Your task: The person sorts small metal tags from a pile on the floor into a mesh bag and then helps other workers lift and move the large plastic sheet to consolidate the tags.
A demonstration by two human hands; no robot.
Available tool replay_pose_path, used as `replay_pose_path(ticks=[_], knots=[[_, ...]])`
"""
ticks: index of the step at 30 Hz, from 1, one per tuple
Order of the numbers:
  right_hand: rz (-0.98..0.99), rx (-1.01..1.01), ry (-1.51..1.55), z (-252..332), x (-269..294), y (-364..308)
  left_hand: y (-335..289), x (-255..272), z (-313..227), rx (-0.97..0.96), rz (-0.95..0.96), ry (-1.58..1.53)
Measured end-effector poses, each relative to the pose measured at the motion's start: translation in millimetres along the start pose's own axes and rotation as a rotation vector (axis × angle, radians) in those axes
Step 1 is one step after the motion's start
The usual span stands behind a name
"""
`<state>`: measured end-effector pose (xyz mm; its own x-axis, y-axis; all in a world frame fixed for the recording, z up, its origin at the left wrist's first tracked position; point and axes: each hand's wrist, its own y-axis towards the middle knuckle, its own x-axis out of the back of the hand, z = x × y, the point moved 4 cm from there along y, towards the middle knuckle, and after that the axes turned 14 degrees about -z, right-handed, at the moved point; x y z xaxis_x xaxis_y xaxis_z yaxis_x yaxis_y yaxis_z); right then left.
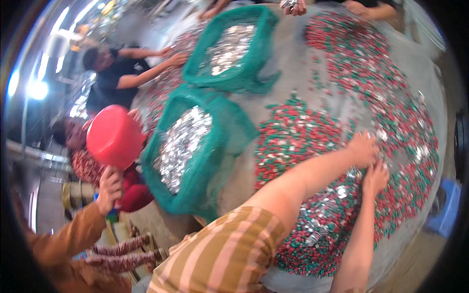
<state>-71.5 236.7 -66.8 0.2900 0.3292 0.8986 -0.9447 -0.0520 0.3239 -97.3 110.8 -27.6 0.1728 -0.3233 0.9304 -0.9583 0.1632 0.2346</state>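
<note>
My left hand [364, 149], at the end of a striped sleeve, reaches to the right over a spread of small shiny red, green and silver pieces [298, 134]. Its fingers are bent down among the pieces. Just nearer, my right hand [375, 179] is at the same spread, fingers curled together. What either hand pinches is too small and blurred to make out. Below my hands lies a darker mound of the same pieces [317, 234], with silver ones on top. The pieces look foil-wrapped, but their kind is unclear.
Two green mesh-lined baskets [168, 202] [195, 80] of silver pieces stand left on the grey table [288, 68]. At left, a person's hand [110, 190] holds up a red basin [115, 136]. Other people work along the far side. A blue plastic object [445, 207] is beyond the right edge.
</note>
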Motion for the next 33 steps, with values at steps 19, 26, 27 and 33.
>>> replay_pose_path(ticks=[19, 26, 27, 33], knots=[[0.411, 0.3, 0.383, 110.6, 130.8, -170.4, -234.8, 135.4, -8.5, -0.226, 0.439, -0.197], [0.329, 0.196, 0.358, 107.2, 165.4, -192.8, -266.4, 182.8, 10.7, -0.017, 0.249, -0.302], [0.29, 0.159, 0.394, 102.8, 161.4, -193.2, -269.1, 184.3, 24.7, 0.031, 0.091, -0.373], [0.158, 0.113, 0.302, 96.8, 147.7, -168.9, -285.0, 182.7, 68.5, 0.444, -0.016, -0.299]])
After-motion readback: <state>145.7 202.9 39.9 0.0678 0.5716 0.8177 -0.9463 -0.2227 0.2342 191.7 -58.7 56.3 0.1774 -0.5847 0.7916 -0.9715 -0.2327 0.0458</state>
